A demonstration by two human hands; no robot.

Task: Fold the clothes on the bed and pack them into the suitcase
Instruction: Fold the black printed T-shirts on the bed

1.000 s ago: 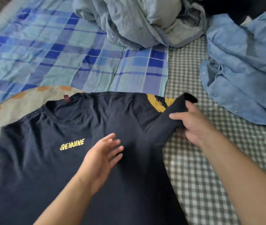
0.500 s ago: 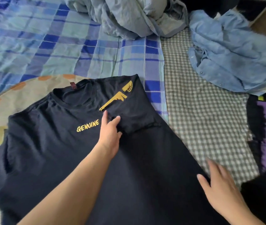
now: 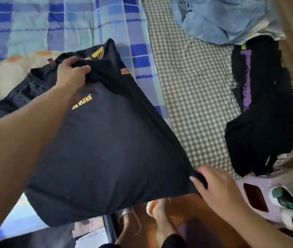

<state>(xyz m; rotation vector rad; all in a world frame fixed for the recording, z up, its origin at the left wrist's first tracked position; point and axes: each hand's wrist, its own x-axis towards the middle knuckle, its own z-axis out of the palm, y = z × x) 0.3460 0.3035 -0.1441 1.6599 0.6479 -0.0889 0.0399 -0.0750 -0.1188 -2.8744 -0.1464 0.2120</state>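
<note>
At the near edge of the bed (image 3: 192, 90), a dark T-shirt (image 3: 106, 149) is held up between two hands and stretched along its right side. The left hand (image 3: 70, 72) grips the shirt at the shoulder, close to the collar, with the fingers curled over a bunch of fabric. The right hand (image 3: 213, 187) holds the lower right corner of the shirt, at the hem, with fingers and thumb closed on the cloth. The yellow word "GENUINE" (image 3: 82, 104) shows on the chest, partly covered by the left forearm. The right sleeve is folded over the front, and a yellow print (image 3: 98, 53) shows on it near the top. The left part of the shirt lies crumpled on the bed, on a pale blanket with orange spots (image 3: 7, 76).

Farther on the bed there is a blue checked blanket (image 3: 52, 24), and beside it a sheet with small grey and white checks. A light blue shirt (image 3: 219, 20) lies in a heap at the far right corner. A black garment with a purple stripe (image 3: 260, 108) lies along the right edge of the bed. Below the right hand a lilac container (image 3: 260, 185) stands near the bed, but what it is I cannot tell. The person's bare feet (image 3: 161, 217) are on an orange-brown floor (image 3: 183, 208).
</note>
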